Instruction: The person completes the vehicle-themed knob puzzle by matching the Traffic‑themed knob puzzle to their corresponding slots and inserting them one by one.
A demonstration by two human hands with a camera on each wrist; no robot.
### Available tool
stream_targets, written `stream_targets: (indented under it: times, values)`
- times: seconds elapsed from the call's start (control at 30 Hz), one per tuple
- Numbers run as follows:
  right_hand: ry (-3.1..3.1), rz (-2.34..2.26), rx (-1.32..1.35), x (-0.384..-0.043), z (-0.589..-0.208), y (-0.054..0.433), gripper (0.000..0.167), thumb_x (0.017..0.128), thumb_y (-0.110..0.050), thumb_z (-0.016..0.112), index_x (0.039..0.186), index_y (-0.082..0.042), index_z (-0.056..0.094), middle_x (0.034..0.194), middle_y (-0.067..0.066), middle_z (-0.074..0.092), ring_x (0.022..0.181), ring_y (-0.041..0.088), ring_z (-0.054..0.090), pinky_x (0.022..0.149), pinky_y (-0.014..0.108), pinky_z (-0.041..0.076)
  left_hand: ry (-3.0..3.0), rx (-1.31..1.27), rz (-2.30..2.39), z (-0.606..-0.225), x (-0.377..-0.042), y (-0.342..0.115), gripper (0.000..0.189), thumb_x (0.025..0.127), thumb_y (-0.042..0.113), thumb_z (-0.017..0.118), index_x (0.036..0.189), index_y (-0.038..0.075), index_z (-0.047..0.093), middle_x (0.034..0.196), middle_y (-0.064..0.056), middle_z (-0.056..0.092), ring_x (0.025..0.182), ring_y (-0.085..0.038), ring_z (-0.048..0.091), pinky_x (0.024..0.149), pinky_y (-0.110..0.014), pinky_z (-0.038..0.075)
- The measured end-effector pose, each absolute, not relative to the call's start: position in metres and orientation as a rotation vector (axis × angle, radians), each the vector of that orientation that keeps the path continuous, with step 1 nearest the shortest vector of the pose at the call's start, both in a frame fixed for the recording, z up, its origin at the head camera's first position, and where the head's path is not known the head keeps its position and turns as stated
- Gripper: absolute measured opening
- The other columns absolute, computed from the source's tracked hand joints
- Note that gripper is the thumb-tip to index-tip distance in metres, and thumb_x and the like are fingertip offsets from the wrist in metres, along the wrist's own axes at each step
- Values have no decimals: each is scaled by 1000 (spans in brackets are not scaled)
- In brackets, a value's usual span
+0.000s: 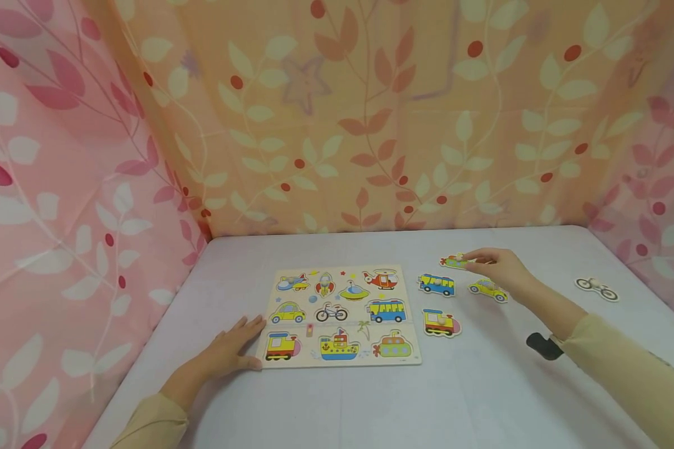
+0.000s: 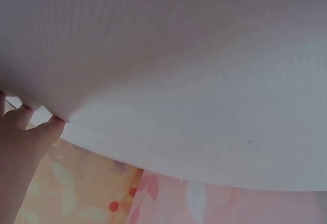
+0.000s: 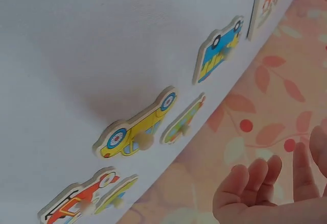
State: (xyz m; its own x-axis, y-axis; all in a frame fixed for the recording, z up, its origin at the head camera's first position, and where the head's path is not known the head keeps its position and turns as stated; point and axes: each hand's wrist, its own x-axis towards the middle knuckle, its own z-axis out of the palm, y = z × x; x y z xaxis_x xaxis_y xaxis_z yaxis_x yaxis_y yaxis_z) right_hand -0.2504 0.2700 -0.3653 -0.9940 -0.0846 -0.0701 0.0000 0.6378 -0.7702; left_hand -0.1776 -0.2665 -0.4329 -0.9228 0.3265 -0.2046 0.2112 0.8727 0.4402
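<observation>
A wooden puzzle board (image 1: 337, 324) with printed vehicles lies on the table. My left hand (image 1: 230, 346) rests at its left edge, fingers spread; the left wrist view shows part of this hand (image 2: 30, 137). My right hand (image 1: 497, 268) is over the far right pieces, nearest the green submarine piece (image 1: 454, 261). In the right wrist view this hand (image 3: 276, 188) has loosely bent fingers and nothing in them, and the submarine piece (image 3: 184, 122) lies on the table. Close by are a blue bus piece (image 1: 436, 285), a yellow car piece (image 1: 487, 290) and a train piece (image 1: 440, 323).
Off to the right lies a bicycle piece (image 1: 596, 289). The right wrist view also has a red helicopter piece (image 3: 82, 198) and a green-yellow piece (image 3: 117, 196), which my right arm seems to cover in the head view. Patterned cloth (image 1: 371, 125) encloses the table.
</observation>
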Motion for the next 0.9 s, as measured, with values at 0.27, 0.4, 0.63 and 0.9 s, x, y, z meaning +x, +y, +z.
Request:
stream_targets:
  times: [0.27,0.4,0.63,0.9]
  values:
    - [2762,-1316,27,-254,-373,300,58,99,-36,55,139,6,46,133,34,45,117,47,45,89,52,45,2775,415,605,-434,-176,-267,92,74,38,81,149,6,37,155,-17,31,143,-47,15,105,-73,11]
    - [2774,-1294,91,-261,-379,318,64,99,-43,52,140,6,43,136,36,40,122,51,40,89,53,45,2784,421,597,-434,-176,-267,92,74,38,81,149,6,37,155,-17,31,142,-47,15,105,-74,11]
    - [2745,-1267,210,-272,-387,346,69,99,-45,52,142,7,38,142,38,31,129,55,29,102,65,32,2781,429,596,-433,-176,-267,93,74,39,81,149,5,38,155,-18,31,142,-48,16,104,-75,12]
    - [2678,-1264,229,-284,-387,363,77,97,-50,53,145,7,32,146,40,23,134,58,17,104,70,20,2767,421,604,-429,-178,-266,93,74,40,81,149,5,37,155,-18,30,142,-48,14,105,-73,10]
